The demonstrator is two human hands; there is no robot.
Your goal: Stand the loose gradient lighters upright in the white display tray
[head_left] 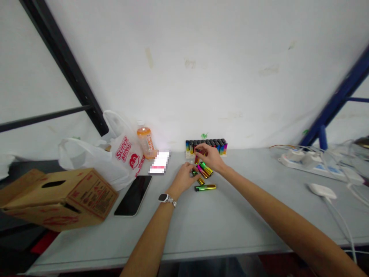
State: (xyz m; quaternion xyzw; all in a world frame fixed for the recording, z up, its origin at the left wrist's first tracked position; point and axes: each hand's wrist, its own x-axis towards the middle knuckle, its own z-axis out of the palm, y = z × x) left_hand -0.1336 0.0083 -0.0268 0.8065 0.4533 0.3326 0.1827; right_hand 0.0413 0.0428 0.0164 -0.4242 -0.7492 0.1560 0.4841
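Observation:
My right hand [211,157] pinches a reddish lighter [197,157] upright between thumb and fingers, just in front of a rack of lighters [222,147]. That rack holds several rows of rainbow-coloured lighters with black tops, standing against the wall. Lower and to the left, my left hand [183,177], with a watch at the wrist, has its fingers curled at the dark end of a green-gold lighter [200,181]. Several loose shiny lighters [205,169] lie between the hands. Nearer to me rests a single green-and-gold lighter [205,187].
Left on the grey table [230,231] are a cardboard box [83,196], a white plastic bag [123,154], an orange-capped bottle [146,140], a dark phone [133,195] and a blurred bright rectangle [159,162]. At right lie a power strip [319,165] and a white charger [322,190] with cables.

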